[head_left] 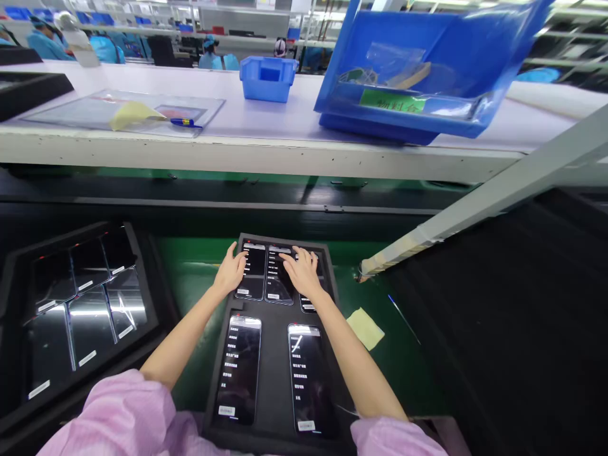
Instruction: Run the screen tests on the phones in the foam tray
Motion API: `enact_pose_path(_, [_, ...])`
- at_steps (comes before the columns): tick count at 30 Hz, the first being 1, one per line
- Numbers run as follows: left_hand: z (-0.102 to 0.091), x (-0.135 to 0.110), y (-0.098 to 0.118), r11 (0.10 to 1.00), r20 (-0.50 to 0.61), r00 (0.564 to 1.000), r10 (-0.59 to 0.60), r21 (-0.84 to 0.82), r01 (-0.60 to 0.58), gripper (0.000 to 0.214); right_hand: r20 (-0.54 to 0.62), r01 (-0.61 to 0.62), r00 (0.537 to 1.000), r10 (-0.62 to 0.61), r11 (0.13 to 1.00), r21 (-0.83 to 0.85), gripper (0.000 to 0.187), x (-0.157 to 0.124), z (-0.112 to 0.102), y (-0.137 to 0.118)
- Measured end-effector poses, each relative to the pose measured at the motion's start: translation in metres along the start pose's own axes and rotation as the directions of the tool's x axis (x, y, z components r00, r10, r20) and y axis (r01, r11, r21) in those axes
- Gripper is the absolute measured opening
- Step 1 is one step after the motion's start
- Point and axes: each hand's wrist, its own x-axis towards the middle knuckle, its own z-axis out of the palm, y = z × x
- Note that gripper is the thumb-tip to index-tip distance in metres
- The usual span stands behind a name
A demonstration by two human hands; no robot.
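A black foam tray [273, 354] lies on the green belt in front of me, holding several phones with lit menu screens. My left hand [230, 271] rests with fingers spread on the far-left phone [251, 272] in the tray's far row. My right hand [301, 271] lies flat, fingers apart, across the middle phone [277, 278] and the right one of that row. Two more phones, one on the left [239, 368] and one on the right [308, 378], lie in the near row, untouched.
A second black tray [14, 316] with dark phones sits at the left. A yellow cloth [365, 328] lies on the belt to the right. Above, a white shelf [266, 155] carries a small blue bin [267, 78], a large tilted blue bin [418, 69] and a pen. A white bar [498, 190] slants down at right.
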Motion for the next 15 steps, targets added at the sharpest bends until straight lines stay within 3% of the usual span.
enact_pose_path(4, [0.001,0.005,-0.003,0.995,-0.001,1.0,-0.015,-0.101,0.014,0.039,-0.077,-0.006,0.997,0.004,1.0,-0.02,0.043,-0.011,-0.011,0.008])
enact_pose_path(8, [0.003,-0.008,-0.011,0.97,-0.011,0.998,-0.067,-0.236,0.062,0.043,-0.101,-0.019,0.995,0.018,1.0,-0.009,0.041,-0.048,-0.026,0.014])
enact_pose_path(12, [0.002,-0.056,-0.022,0.902,0.069,0.988,-0.135,-0.405,0.152,0.063,-0.089,-0.019,0.996,0.02,1.0,0.018,0.038,-0.113,-0.039,-0.006])
enact_pose_path(15, [0.002,-0.105,-0.024,0.754,0.2,0.965,-0.173,-0.604,0.26,0.077,-0.09,-0.024,0.996,0.028,0.999,0.042,0.037,-0.162,-0.04,-0.04])
